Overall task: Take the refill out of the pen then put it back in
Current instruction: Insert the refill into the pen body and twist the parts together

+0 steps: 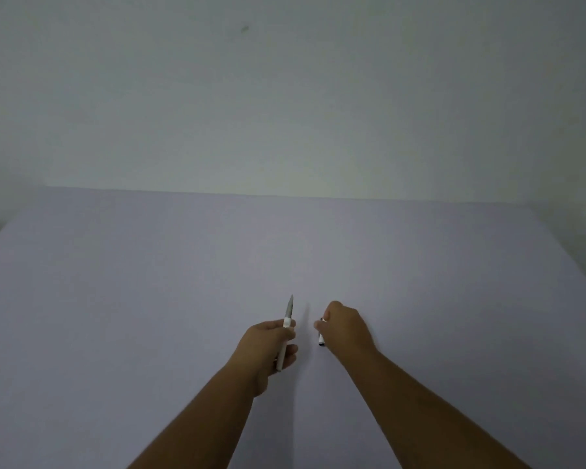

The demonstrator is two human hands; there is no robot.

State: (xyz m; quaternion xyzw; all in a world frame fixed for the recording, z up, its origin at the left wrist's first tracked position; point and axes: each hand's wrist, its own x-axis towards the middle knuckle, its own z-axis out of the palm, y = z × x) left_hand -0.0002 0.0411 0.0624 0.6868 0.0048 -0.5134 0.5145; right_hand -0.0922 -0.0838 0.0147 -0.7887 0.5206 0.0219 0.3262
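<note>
Presently we hold, above the lilac table [149,299]: left hand [268,346] closed on the white pen [286,333], tip pointing away; right hand [345,330] curled around a small white piece [321,338], dark-ended. No lettering legible.

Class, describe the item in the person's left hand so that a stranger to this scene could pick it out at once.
Start at the pale table and follow the two forearms to the hands near its middle. The left hand holds a slim pen, grey at its pointed tip with a white band, aimed away from the person. The piece in the right hand is shorter and mostly hidden.
</note>
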